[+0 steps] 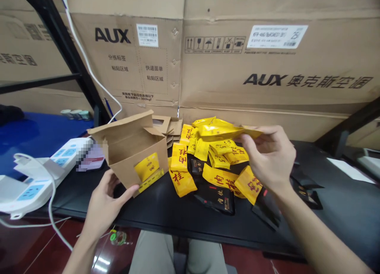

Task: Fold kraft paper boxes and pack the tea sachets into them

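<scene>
My left hand (107, 202) holds an open kraft paper box (126, 147) from below, with the thumb along its lower front edge. Yellow sachets with red characters (147, 167) lie inside the box, leaning against its front opening. My right hand (270, 157) pinches a long yellow sachet (221, 129) by one end, above a loose heap of yellow and black sachets (190, 175). The heap lies on a black table (166, 214) between my hands. Its lower layers are hidden.
A white power strip (38, 179) with blue sockets and a white cable lies left of the box. Flat kraft box blanks (172, 127) stand behind it. Large AUX cardboard cartons (267, 64) form a wall at the back, and black shelf posts rise at both sides.
</scene>
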Action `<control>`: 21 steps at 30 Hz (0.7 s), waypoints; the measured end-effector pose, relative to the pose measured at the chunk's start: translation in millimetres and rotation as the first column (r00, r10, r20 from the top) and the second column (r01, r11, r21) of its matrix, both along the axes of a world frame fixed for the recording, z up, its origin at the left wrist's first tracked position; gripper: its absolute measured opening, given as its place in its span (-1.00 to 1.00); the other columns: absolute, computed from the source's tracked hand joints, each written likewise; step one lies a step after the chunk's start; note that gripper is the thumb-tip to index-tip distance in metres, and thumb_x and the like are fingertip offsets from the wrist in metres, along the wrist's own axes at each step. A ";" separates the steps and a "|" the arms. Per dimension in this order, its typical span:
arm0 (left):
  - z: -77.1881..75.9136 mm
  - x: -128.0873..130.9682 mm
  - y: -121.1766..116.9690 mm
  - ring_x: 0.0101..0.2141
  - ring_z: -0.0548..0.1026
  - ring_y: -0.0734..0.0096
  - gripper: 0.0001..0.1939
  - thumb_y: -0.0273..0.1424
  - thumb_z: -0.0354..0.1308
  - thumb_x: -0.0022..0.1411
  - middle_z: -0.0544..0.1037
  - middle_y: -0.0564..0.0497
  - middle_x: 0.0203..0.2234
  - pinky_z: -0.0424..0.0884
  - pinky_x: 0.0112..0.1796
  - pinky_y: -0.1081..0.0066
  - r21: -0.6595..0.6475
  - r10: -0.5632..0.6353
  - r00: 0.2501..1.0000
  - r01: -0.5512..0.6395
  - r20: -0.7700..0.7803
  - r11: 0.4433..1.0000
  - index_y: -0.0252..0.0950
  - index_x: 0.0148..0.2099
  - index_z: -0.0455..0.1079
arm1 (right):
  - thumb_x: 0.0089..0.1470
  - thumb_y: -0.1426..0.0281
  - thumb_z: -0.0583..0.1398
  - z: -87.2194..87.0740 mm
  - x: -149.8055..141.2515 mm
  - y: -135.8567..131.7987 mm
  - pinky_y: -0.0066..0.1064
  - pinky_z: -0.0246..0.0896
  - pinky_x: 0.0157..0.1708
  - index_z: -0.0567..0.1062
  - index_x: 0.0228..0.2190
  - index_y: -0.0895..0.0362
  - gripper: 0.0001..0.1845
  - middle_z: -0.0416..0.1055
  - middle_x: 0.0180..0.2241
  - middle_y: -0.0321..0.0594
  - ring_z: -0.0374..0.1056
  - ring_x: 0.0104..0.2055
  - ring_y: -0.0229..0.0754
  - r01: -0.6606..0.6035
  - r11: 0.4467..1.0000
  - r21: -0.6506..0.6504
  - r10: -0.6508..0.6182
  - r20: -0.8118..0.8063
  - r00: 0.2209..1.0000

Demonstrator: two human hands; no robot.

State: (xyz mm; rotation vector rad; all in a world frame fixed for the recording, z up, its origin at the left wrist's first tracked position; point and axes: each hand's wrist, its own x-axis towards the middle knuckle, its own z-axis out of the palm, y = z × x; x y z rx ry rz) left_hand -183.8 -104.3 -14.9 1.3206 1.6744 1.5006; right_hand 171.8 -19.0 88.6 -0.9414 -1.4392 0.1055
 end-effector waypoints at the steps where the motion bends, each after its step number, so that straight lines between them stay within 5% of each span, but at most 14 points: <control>1: 0.7 0.4 0.0 0.07 0.57 -0.02 -0.28 -0.07 0.48 -0.04 0.60 -0.10 0.07 0.47 0.16 -0.04 -0.015 -0.010 1.000 0.010 0.020 1.000 -0.16 0.14 0.40 | 0.14 0.33 0.29 11.2 -13.3 -5.1 -0.26 0.55 -0.17 0.43 -0.27 0.04 -0.86 0.56 -0.28 -0.25 0.56 -0.25 -0.19 -0.059 0.998 0.034 0.057 0.068 0.996; 6: 4.5 3.4 -0.2 0.07 0.56 0.02 -0.25 -0.07 0.48 -0.05 0.60 -0.12 0.05 0.45 0.16 0.00 -0.016 -0.028 0.998 0.029 0.064 0.999 -0.19 0.15 0.37 | 0.23 0.47 0.18 64.6 -75.4 -16.6 -0.34 0.48 -0.14 0.45 -0.24 0.06 -0.93 0.56 -0.26 -0.28 0.54 -0.20 -0.24 -0.282 0.944 0.168 0.181 0.451 0.874; 10: 5.6 4.1 0.7 0.05 0.57 0.03 -0.25 -0.06 0.47 -0.05 0.60 -0.13 0.05 0.45 0.16 0.01 -0.009 -0.027 0.998 0.027 0.055 1.000 -0.19 0.15 0.36 | 0.28 0.46 0.10 88.6 -115.6 -12.7 -0.37 0.36 -0.17 0.45 -0.16 0.11 -0.86 0.55 -0.22 -0.26 0.49 -0.21 -0.24 -0.290 0.957 0.004 0.210 0.680 0.702; 15: 4.7 2.8 2.2 0.04 0.58 0.02 -0.27 -0.05 0.46 -0.04 0.60 -0.14 0.04 0.48 0.12 0.03 0.000 -0.030 0.999 0.030 0.025 1.000 -0.19 0.13 0.36 | 0.30 0.41 0.07 96.3 -153.6 -10.7 -0.33 0.28 -0.19 0.47 -0.06 0.18 -0.75 0.57 -0.23 -0.11 0.46 -0.25 -0.15 -0.171 0.963 -0.208 0.268 0.811 0.520; 21: 2.8 1.0 1.9 0.03 0.59 0.03 -0.31 -0.05 0.45 -0.02 0.62 -0.13 0.01 0.49 0.11 0.06 0.027 -0.034 0.999 0.035 -0.017 0.999 -0.19 0.10 0.37 | 0.20 0.48 0.12 94.5 -185.1 -5.7 -0.30 0.33 -0.31 0.63 -0.31 0.26 -0.74 0.60 -0.34 0.07 0.52 -0.31 -0.04 -0.126 0.898 -0.422 0.439 0.837 0.327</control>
